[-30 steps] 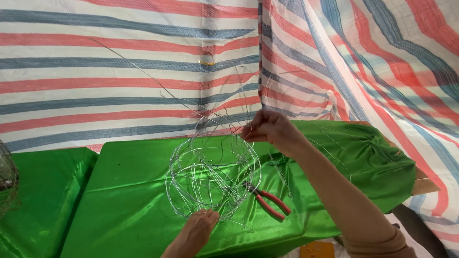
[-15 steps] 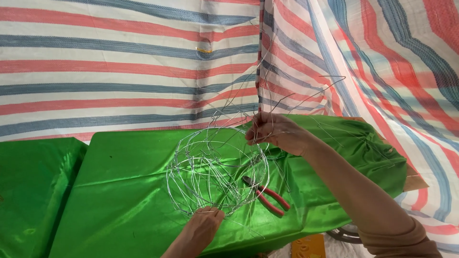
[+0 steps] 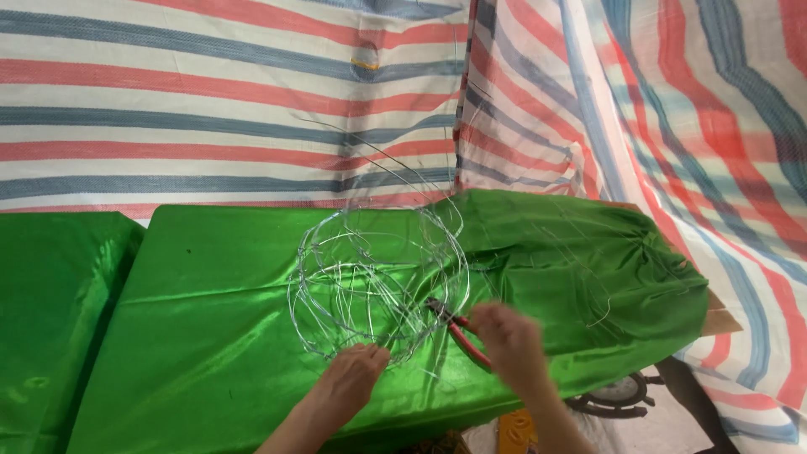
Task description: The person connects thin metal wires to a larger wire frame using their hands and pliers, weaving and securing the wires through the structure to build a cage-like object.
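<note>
Now that your right hand (image 3: 510, 338) has dropped from the top of the wire frame (image 3: 378, 282) down to the red-handled pliers (image 3: 458, 329) at its 4 o'clock, it's blurred, grip unclear. Your left hand (image 3: 357, 378) pinches the frame's bottom edge on the green table (image 3: 210, 319).

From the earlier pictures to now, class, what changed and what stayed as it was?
The right hand let go of the round silver wire frame's top and dropped down to the red-handled pliers. The left hand stayed at the frame's lower edge on the green cloth.
</note>
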